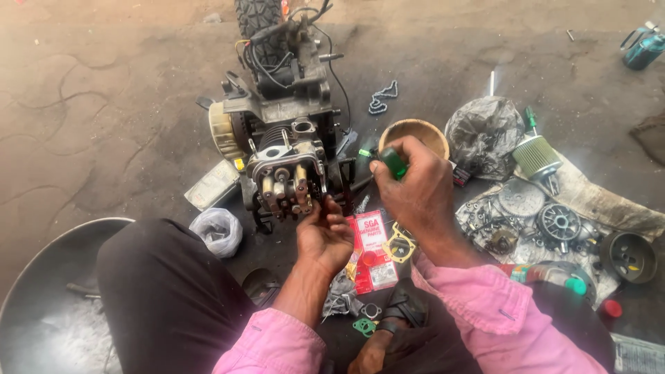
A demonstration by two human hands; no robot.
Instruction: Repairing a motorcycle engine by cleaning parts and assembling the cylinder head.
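A small engine (280, 142) stands on the concrete floor in front of me, its cylinder head (289, 181) facing me. My left hand (323, 235) reaches up to the right side of the cylinder head, fingertips touching it. Just right of the engine, my right hand (415, 187) is closed around the green handle of a screwdriver (393, 163), whose shaft points down toward the engine's right side. The tip is hidden behind my left hand and the engine.
A red parts packet (372, 249) and gaskets (400, 246) lie between my arms. Engine parts are spread on a cloth (554, 221) at right, with an air filter (535, 156), a wooden bowl (415, 131) and a black bag (483, 131). A large metal pan (41, 305) sits at lower left.
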